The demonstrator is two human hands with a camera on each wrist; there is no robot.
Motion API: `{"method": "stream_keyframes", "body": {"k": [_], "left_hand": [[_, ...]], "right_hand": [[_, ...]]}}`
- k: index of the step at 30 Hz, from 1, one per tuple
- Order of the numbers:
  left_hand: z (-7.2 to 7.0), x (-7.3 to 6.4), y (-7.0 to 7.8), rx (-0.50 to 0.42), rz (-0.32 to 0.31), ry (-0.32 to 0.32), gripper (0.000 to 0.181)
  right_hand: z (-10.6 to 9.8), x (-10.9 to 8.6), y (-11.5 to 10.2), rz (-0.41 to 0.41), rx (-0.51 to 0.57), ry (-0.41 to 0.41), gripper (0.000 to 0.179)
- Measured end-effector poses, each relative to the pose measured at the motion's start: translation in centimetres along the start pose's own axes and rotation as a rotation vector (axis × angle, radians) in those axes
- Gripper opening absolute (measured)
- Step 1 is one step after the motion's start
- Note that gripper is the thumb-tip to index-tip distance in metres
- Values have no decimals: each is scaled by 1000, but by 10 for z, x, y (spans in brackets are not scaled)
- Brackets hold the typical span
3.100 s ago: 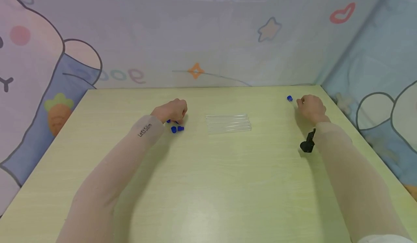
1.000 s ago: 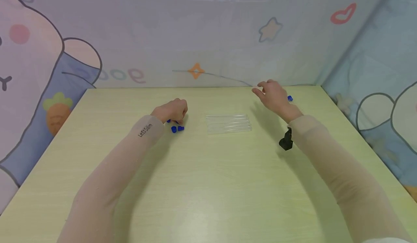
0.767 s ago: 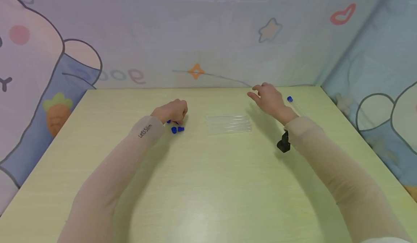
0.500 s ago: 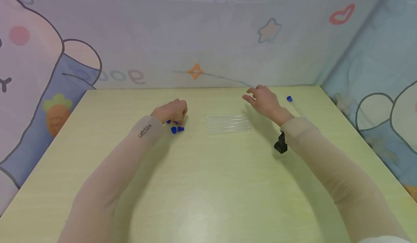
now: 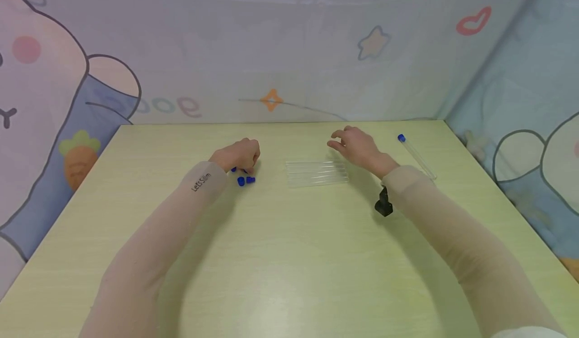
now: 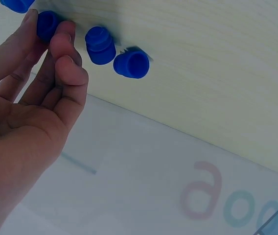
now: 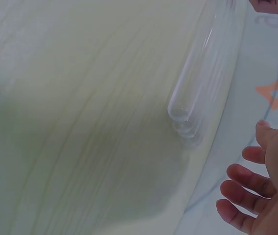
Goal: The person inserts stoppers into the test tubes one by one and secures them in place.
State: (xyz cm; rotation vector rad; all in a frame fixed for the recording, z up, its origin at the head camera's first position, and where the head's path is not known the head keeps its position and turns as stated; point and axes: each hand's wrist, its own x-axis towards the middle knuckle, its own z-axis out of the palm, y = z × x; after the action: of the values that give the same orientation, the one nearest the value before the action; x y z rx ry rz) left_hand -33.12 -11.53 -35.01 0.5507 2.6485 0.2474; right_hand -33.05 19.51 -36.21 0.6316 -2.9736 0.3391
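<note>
At the table's left-centre, my left hand [image 5: 237,154] pinches a blue cap [image 6: 47,27] between thumb and fingertips, low over the tabletop. Two more blue caps lie close by, one stepped plug-like cap [image 6: 100,45] and one with its hollow end showing [image 6: 132,63]. Another blue cap [image 6: 16,4] is cut off by the left wrist view's top edge. My right hand [image 5: 357,147] hovers with fingers spread and holds nothing. Just in front of it and to its left lie several clear test tubes [image 5: 316,173] side by side, rounded ends toward that hand.
A clear test tube with a blue cap [image 5: 401,138] on it lies slanted at the back right, beyond my right wrist. A black wrist camera [image 5: 384,207] hangs under the right sleeve. A printed cloth [image 5: 307,51] stands behind the wooden table [image 5: 280,257].
My right hand has left the capped test tube at the back right, opened, and moved left toward the loose tubes. The left hand has stayed in place.
</note>
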Motion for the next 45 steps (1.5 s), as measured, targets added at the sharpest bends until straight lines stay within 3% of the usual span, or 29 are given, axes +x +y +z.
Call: {"method": "stream_keyframes", "body": {"k": [15,27,45], "left_hand": [[-1,-2,1,-14,13,-2,9],[-1,-4,3,2,-1,-7,8],[0,-4,5,-4,-15,2,15]], "right_hand": [[14,1,-14,-128,25,-88,33],[29,6,-22,-210,61,-61,26],[34,9,-28,-221,76,-59,19]]}}
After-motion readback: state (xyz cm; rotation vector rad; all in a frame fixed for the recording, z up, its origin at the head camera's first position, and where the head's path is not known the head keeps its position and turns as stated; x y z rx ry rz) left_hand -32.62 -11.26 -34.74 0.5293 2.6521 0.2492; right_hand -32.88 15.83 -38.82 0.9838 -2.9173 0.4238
